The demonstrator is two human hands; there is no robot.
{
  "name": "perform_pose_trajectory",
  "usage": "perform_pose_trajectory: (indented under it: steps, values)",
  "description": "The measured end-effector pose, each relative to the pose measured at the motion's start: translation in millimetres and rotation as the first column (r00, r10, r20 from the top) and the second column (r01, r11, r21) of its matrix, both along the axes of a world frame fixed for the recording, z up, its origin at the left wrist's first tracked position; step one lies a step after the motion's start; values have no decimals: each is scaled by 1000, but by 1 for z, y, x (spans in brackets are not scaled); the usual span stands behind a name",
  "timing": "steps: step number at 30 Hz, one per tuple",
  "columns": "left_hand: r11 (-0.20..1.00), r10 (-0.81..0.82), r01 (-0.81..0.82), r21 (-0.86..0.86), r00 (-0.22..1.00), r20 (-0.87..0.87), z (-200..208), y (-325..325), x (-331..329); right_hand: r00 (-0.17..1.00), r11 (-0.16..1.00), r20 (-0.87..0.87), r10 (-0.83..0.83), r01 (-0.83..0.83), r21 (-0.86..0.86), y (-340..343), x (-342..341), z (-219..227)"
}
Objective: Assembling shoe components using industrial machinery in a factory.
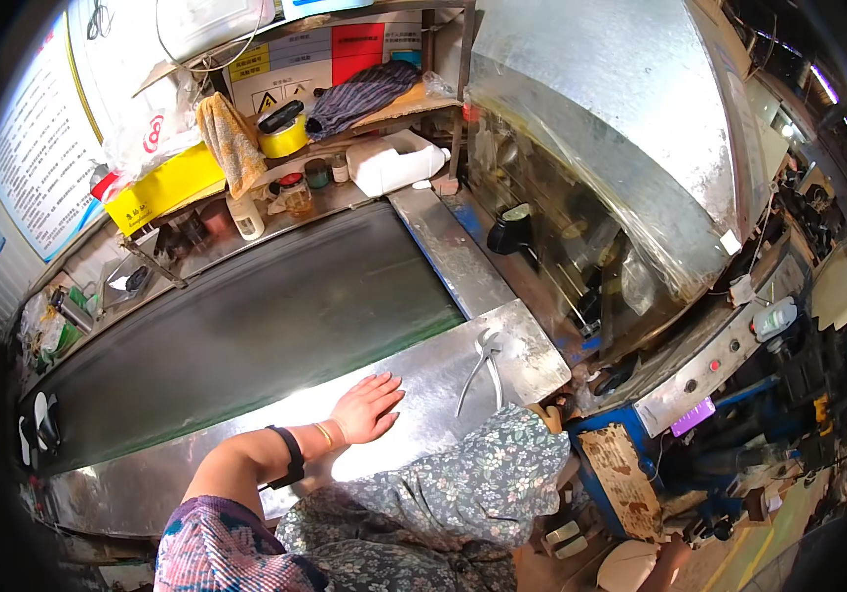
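My left hand (368, 407) lies flat, fingers spread, on the shiny steel plate (423, 380) at the near edge of a dark green conveyor belt (256, 326). It holds nothing. A black band and a gold bangle sit on that wrist. A pair of metal pliers (484, 361) lies on the same plate, a short way to the right of my fingertips and apart from them. My right hand is out of sight. My flowered clothing (443, 493) fills the lower middle.
A cluttered shelf behind the belt carries a yellow tape roll (284, 135), a white jug (396, 161), small jars, a cloth and a yellow box (162, 187). A large sheet-metal hood (621, 128) and a machine with a button panel (715, 363) stand to the right.
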State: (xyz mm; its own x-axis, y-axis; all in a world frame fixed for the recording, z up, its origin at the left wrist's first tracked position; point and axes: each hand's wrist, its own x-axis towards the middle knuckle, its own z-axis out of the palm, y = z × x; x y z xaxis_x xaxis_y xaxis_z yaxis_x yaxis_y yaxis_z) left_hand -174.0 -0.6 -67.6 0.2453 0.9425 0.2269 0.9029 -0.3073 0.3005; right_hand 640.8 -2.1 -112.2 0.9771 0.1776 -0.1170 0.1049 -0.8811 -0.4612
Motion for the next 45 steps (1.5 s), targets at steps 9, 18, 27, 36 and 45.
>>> perform_pose_trajectory:
  steps: [9, 18, 27, 36, 45]
  values:
    - [997, 48, -49, 62, 999, 17, 11, -1, 3, 942, 935, 10, 336, -335, 119, -5, -30, -1]
    - [997, -75, 75, -12, 997, 4, -4, 11, 17, 978, 974, 0, 209, -208, 85, -24, -40, 26]
    - [997, -74, 73, -37, 997, -11, -3, 10, 11, 970, 967, 107, 220, -231, 108, -26, -61, 39]
    - [997, -76, 76, -14, 997, -16, -5, 9, 13, 976, 966, 19, 218, -218, 141, -25, -73, 64]
    - [999, -36, 36, 3, 999, -4, -3, 2, 13, 974, 974, -63, 216, -211, 80, -6, -102, 104]
